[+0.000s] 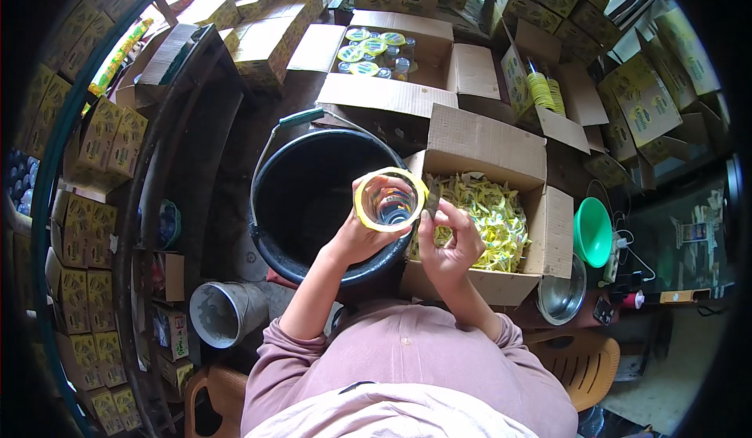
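Observation:
My left hand [354, 238] is wrapped round a clear plastic cup [389, 201] with a yellow rim. The cup's round end faces up toward me, above the right side of a large black bucket [263, 191]. Between thumb and fingers, my right hand [453, 248] pinches a thin, dark, blade-like strip [432, 201] against the right edge of the yellow rim. Its exact kind is too small to tell. Just beyond that hand, yellow and white plastic scraps [493, 215] fill an open cardboard box [487, 144].
Farther off, an open carton [376, 93] holds several cups with yellow lids. Another carton [569, 90] holds stacked yellow lids [542, 93]. A green bowl [593, 232] stands at right, a grey bucket [227, 314] at lower left. Stacked cartons [88, 305] line the left shelf.

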Demonstrator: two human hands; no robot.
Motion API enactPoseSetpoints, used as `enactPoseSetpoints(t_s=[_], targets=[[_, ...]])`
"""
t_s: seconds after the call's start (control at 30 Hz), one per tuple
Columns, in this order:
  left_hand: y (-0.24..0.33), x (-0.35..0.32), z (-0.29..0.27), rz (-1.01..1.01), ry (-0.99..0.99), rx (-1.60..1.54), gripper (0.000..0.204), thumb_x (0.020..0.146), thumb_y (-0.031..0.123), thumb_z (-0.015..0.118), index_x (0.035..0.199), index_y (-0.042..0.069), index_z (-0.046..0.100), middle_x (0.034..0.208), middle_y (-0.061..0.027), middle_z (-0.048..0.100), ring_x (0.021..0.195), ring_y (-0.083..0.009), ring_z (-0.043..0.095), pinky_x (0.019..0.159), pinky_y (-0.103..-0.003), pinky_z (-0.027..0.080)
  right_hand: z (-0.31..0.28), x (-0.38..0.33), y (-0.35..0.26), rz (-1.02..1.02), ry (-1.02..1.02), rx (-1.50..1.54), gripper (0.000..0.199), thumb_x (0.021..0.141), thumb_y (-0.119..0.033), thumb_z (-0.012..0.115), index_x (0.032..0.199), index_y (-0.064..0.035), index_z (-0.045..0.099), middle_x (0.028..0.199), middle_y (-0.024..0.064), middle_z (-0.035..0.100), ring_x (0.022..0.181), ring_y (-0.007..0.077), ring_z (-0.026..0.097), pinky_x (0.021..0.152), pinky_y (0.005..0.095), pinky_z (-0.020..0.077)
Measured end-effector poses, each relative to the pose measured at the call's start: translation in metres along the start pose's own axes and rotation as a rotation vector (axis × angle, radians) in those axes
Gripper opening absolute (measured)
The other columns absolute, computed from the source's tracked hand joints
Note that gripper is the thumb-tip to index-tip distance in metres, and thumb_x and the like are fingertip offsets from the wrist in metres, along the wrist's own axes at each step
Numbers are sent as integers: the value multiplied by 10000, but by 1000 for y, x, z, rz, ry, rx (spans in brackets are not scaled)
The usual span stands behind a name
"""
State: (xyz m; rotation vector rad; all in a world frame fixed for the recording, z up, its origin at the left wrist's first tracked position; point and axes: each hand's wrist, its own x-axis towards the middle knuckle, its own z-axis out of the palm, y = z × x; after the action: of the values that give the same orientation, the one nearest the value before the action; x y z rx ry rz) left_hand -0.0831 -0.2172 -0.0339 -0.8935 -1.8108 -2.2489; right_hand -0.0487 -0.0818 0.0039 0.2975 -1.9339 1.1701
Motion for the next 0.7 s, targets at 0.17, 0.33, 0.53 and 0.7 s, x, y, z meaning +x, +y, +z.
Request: enactPoseSetpoints(t_s=[0.17, 0.33, 0.53, 0.7], targets=[[14, 1, 7, -23, -42, 254, 680, 678, 70, 718, 1200, 20, 285, 1099, -102, 410, 1028, -200, 479, 900, -304, 398, -5, 1, -1, -34, 14, 38, 263, 673, 40, 655, 923, -8, 591, 666, 74, 571, 564, 140, 567, 510, 238, 458], [24, 8, 10, 59, -176, 554, 702, 654, 72, 729, 1201, 24, 291, 1108, -97, 397, 1057, -218, 454, 926, -321, 369, -15, 7, -6, -84, 42, -96, 264, 652, 52, 656, 904, -7, 600, 678, 80, 574, 566, 161, 570, 518, 249, 467], [23, 6, 26, 41, -137, 579, 715, 619, 78, 736, 1205, 35, 328, 1122, -100, 394, 1087, -233, 417, 941, -327, 351, -31, 7, -2, -101, 52, -163, 310, 670, 32, 654, 967, -17, 582, 753, 102, 603, 619, 155, 595, 553, 243, 467], [28, 12, 39, 100, -221, 516, 617, 616, 120, 743, 1145, 51, 433, 1126, -86, 436, 1125, -261, 336, 957, -350, 312, -48, 12, 0, -57, 28, -203, 315, 659, 51, 646, 963, -6, 584, 758, 96, 604, 632, 151, 599, 569, 239, 471]])
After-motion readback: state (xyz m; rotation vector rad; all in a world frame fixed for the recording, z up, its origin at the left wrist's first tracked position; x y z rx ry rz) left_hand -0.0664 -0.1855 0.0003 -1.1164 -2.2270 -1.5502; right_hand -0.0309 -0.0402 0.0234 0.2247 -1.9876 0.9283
